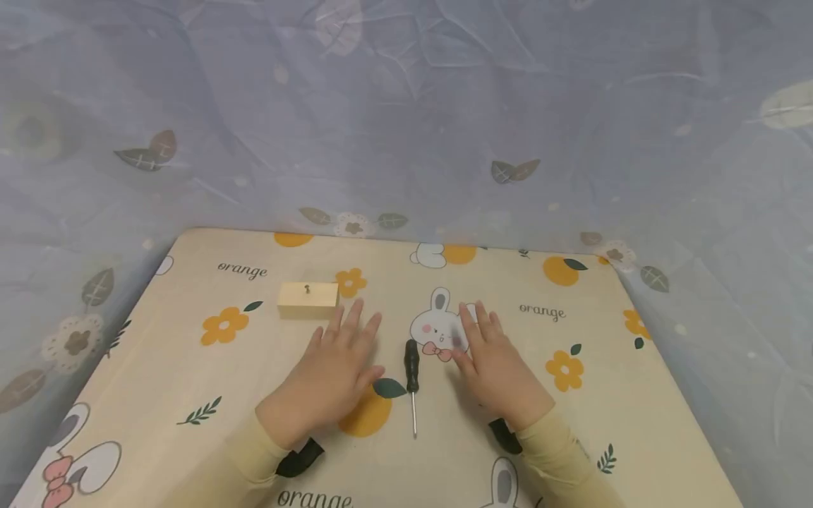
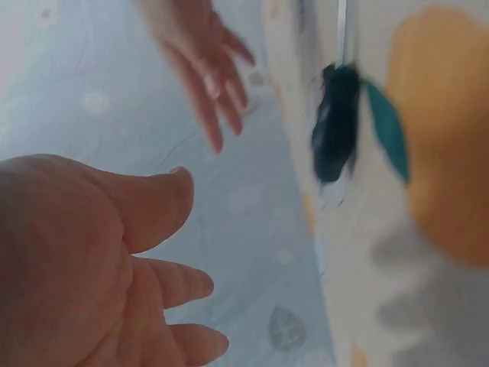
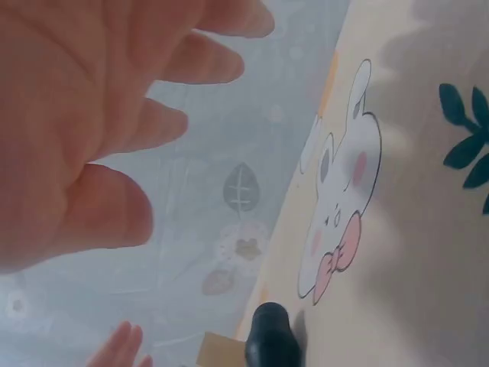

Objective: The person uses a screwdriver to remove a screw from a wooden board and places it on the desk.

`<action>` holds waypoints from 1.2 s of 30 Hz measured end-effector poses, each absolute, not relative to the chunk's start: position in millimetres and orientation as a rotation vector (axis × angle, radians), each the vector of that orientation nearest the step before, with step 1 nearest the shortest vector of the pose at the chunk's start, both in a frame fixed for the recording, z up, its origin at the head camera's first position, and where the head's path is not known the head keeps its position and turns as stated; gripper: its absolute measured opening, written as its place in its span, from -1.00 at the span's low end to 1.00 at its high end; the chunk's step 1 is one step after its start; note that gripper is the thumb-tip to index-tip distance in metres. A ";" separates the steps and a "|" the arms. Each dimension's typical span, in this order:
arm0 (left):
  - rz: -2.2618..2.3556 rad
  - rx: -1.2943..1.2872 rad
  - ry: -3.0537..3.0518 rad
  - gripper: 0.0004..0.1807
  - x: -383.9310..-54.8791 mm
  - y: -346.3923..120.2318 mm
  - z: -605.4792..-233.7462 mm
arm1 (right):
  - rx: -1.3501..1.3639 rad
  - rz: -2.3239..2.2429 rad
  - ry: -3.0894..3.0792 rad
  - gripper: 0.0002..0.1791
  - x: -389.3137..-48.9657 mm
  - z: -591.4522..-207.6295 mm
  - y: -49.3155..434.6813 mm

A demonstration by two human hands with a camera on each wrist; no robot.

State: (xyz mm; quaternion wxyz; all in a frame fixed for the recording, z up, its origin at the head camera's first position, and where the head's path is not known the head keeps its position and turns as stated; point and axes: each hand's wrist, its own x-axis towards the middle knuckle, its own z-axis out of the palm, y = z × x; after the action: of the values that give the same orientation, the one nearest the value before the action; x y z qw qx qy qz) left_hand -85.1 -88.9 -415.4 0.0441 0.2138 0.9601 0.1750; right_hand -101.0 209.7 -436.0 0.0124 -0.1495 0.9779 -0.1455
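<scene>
Between the two hands, a screwdriver (image 1: pixel 412 367) with a black handle lies on the patterned tablecloth, its metal shaft pointing toward the person. My left hand (image 1: pixel 333 374) is held over the cloth to its left, fingers spread and holding nothing. Just beyond those fingertips sits a pale wooden block (image 1: pixel 308 301) with a small screw (image 1: pixel 308 288) standing up from its top. To the screwdriver's right, my right hand (image 1: pixel 498 367) has its fingers extended, nothing in it. In the left wrist view the screwdriver's handle (image 2: pixel 336 126) shows past the thumb; the right wrist view catches its handle end (image 3: pixel 272 336).
The table wears a cream cloth (image 1: pixel 241 381) printed with oranges, flowers and rabbits. A bluish-grey curtain (image 1: pixel 406 127) with leaf prints hangs behind it and at both sides. Dark straps (image 1: pixel 300 458) show under both wrists.
</scene>
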 end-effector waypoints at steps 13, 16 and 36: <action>0.825 0.467 2.952 -0.07 -119.1 -146.9 -380.5 | -0.561 -0.744 3.031 0.07 -105.1 -420.6 203.2; 0.871 0.404 2.953 -0.04 -129.1 -162.0 -379.3 | -0.564 -0.890 3.039 0.05 -106.8 -421.9 196.7; 1.104 0.067 2.772 0.08 -164.7 -220.7 -436.7 | -0.217 -1.099 2.811 -0.08 -122.1 -450.1 147.7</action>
State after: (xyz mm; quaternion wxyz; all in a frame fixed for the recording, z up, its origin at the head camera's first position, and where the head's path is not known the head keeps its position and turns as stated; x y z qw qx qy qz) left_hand -164.7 -220.7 -436.7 0.0784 0.0225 0.9260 0.3686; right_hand -122.1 147.7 -450.1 0.0578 -0.0717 0.9274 -0.3625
